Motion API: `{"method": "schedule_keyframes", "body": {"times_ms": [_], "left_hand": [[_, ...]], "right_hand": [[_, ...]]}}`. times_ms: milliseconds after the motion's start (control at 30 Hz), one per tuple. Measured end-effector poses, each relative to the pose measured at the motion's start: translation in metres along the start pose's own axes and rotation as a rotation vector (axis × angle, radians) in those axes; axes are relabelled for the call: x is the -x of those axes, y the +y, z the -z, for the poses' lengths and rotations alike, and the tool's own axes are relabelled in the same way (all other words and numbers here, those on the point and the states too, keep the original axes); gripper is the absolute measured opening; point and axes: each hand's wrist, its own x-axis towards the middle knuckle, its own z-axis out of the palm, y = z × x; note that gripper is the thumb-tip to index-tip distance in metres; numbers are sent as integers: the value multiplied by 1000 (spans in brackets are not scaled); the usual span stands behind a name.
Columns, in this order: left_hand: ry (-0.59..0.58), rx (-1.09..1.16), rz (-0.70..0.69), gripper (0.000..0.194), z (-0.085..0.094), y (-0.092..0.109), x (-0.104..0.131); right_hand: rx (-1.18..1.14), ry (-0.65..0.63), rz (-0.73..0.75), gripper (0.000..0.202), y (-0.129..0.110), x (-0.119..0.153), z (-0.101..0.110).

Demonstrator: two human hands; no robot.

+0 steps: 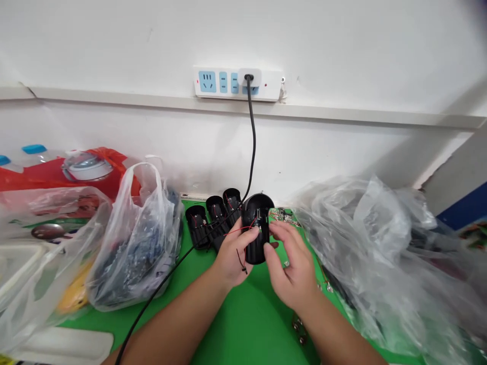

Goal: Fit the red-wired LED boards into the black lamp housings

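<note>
A black plastic housing (261, 251), rounded and wide at the top, is upright in front of me with its hollow inside facing me. My left hand (232, 256) grips it from the left, thumb across its front beside thin red wires. Against the right edge of the housing, my right hand (291, 263) has its thumb and curled fingertips. A thin black wire (240, 261) with a small connector hangs over my left palm. Behind my hands stand several similar black housings (197, 228) with red wires inside. Small circuit boards (283, 215) lie just beyond my right fingers.
On the wall, a white power strip (230, 83) holds a plugged-in charger; its black cable (252, 137) runs down across the green tabletop (239, 324). Filled plastic bags (133, 243) crowd the left, clear plastic sheeting (373, 253) the right. Small metal parts (300, 329) lie by my right forearm.
</note>
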Motion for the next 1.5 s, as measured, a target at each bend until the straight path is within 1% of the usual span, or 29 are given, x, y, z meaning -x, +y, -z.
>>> {"method": "schedule_keyframes", "body": {"times_ms": [33,100,200,267,333,433,500,567,733,800,967,1033,1133,1200,1300,1400,1500], "left_hand": [[-11,-6,11,41,-1,1,1],[-30,-40,25,40,-1,0,2],[-43,-130,-4,47,-1,-6,3],[-65,-171,-26,53,0,-10,3],[-91,-178,-15,58,1,-14,3],[-99,-186,23,64,3,-17,4],[-115,-205,16,68,5,-18,3],[-147,-239,-15,69,6,-20,3],[-210,-425,-114,65,9,-23,3],[-204,-444,-111,65,10,-24,3],[-174,-319,-83,63,10,-25,0],[-132,-263,-53,61,9,-24,-1],[-59,-192,1,59,7,-22,0],[-50,-180,4,58,6,-22,0],[-67,-194,-17,58,7,-23,0],[-94,-248,-52,59,9,-24,0],[-131,-432,-137,59,11,-24,2]], "right_hand": [[-9,38,-14,31,0,-1,2],[-55,85,-88,18,2,-3,5],[-122,90,-219,10,3,-6,8],[-154,65,-290,10,4,-7,8],[-207,45,-379,13,3,-8,6],[-335,22,-594,21,2,-11,4],[-414,5,-723,25,0,-14,5],[-447,-2,-775,24,-1,-16,7],[-454,17,-820,6,-1,-15,8],[-463,22,-839,7,2,-13,7],[-428,-39,-807,17,3,-12,7],[-392,-29,-790,24,0,-13,8],[-362,15,-749,26,-5,-16,9],[-374,18,-727,26,-6,-17,8],[-416,15,-735,28,-5,-18,7],[-407,-5,-737,22,-1,-18,7],[-357,-85,-721,12,1,-16,9]]}}
